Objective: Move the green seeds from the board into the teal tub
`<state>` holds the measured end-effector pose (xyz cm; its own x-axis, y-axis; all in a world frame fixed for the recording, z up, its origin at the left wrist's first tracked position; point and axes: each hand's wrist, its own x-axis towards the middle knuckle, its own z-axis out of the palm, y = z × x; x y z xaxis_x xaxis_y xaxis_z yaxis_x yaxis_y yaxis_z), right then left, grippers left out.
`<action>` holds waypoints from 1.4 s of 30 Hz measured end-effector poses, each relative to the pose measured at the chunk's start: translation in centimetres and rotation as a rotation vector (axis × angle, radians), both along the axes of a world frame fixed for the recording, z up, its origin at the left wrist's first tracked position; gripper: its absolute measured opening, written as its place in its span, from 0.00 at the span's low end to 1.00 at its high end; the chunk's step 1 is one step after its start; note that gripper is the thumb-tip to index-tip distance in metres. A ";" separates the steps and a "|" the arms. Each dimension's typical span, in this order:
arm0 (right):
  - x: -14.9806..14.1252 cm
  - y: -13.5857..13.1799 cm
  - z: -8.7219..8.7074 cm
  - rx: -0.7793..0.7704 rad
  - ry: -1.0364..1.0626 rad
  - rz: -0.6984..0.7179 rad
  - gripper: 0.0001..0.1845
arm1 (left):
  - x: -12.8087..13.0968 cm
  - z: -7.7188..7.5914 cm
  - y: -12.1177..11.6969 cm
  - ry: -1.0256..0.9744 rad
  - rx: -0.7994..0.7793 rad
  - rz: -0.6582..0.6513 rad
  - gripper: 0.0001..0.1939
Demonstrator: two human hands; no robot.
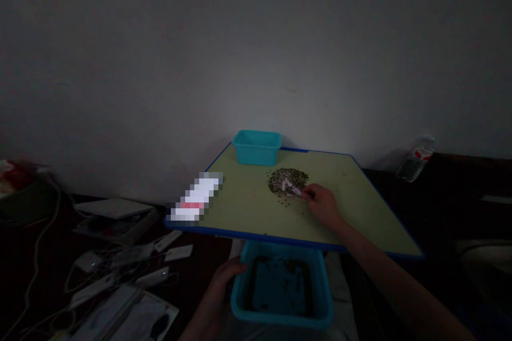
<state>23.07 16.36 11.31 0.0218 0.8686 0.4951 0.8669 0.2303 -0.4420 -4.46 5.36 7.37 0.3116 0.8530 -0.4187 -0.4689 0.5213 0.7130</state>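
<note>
Grains (299,175), small and dark greenish, lie in a loose, roughly round heap towards the middle of the pale tabletop (236,213), a few scattered at the heap's near side. Pale pieces (286,186) lie on the heap, some of them slender.

The right hand (323,205) reaches in from the right, its fingertips at the heap's near right edge, so the grains lie just beyond and to the left of them. Its fingers are bunched beside a pale piece; whether they pinch anything, I cannot tell.

The left hand (224,279) is clamped on the left rim of the near tub (282,321), thumb over the edge, the other fingers mostly hidden. That blue tub sits below the table's near edge, with dark bits inside. Another blue container (257,156) stands at the table's far side, behind and left of the heap, well apart from both hands. A bright, pixelated patch (198,197) covers the table's left side.
</note>
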 end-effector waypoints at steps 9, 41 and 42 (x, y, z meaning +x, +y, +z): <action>0.1 -0.1 0.0 -0.004 0.016 0.004 0.08 | 0.2 0.2 -0.2 0.009 0.020 0.014 0.08; 0.1 0.1 -0.3 0.024 -0.030 -0.029 0.08 | 0.4 -0.1 0.0 0.006 0.058 -0.012 0.11; 0.0 0.1 -0.3 0.028 -0.028 -0.024 0.08 | 0.4 -0.1 0.0 0.010 0.052 -0.007 0.11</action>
